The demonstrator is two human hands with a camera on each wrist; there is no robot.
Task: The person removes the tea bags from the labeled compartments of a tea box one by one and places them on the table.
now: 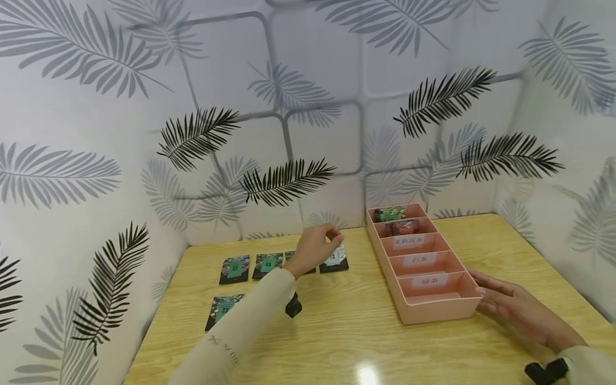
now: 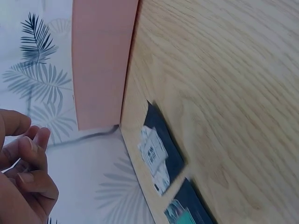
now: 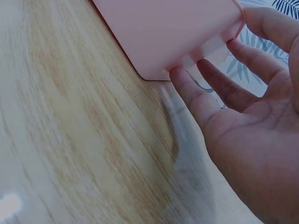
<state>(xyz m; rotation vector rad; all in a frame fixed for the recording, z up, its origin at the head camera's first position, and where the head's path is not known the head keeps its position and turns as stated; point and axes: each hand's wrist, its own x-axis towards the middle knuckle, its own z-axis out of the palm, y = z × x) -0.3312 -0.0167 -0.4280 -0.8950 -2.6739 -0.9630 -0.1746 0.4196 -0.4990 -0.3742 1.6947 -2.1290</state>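
Note:
A pink divided box (image 1: 435, 313) stands on the table, with printed labels on its dividers. My right hand (image 1: 524, 310) holds the box's near right corner, thumb at the rim and fingertips (image 3: 180, 77) against the outer wall. My left hand (image 1: 315, 248) hovers above a row of tea sachets, its fingers loosely curled around nothing. Partly behind it lies a black-and-white sachet (image 2: 159, 154). Dark sachets with green labels lie to its left, one sachet (image 1: 236, 269) at the row's end and another sachet (image 1: 223, 307) nearer. One of the row is partly hidden by the left hand.
In the box's far compartments lie a green packet (image 1: 390, 214) and a dark red packet (image 1: 403, 228). Behind the wooden table (image 1: 337, 331) hangs a leaf-patterned cloth (image 1: 327, 139), which also runs along both sides.

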